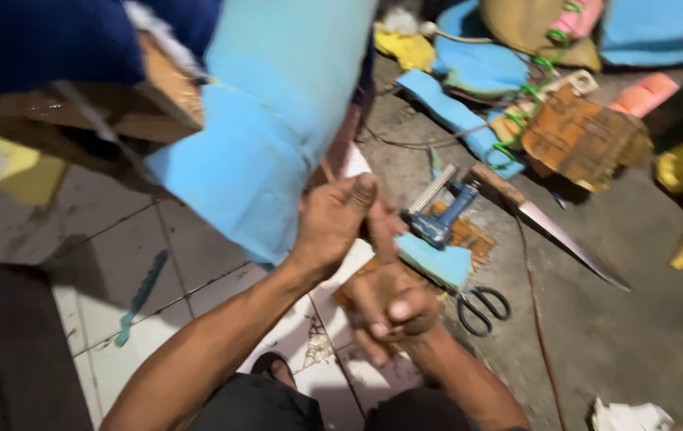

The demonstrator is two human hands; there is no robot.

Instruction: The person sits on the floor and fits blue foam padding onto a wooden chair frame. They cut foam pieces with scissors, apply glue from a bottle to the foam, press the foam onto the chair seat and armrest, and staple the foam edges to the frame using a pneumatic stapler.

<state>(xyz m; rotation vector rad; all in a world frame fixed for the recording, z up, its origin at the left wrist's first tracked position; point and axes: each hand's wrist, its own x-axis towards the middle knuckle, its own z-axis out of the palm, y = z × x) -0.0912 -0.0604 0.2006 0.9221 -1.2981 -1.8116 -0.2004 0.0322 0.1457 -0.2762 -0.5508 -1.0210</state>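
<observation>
My left hand (333,223) is closed, thumb up, pressing the light blue foam sheet (266,136); my right hand (393,307) curls shut just below it — what it holds, I cannot tell. I'd press firmly, clear of the stapler (441,215) right of the foam.

- The big foam sheet (270,120) I see beside my left hand (333,223) is light blue, with faint grubby marks.
- The cloth (38,40) at the top left is dark navy.
- The floor tiles (110,231) are off-white with dark grout lines; the floor (637,319) to the right is plain grey.
- The scissors (481,307) have black handles.
- The staple gun (441,215) is blue with a silver top.
- The knife (549,227) has a brown wooden handle and a pale steel blade.
- The coiled hose (529,104) is bright green.
- Foam scraps: yellow (405,48), pink (645,94), light blue (453,112).
- The wooden block (585,136) is orange-brown.
</observation>
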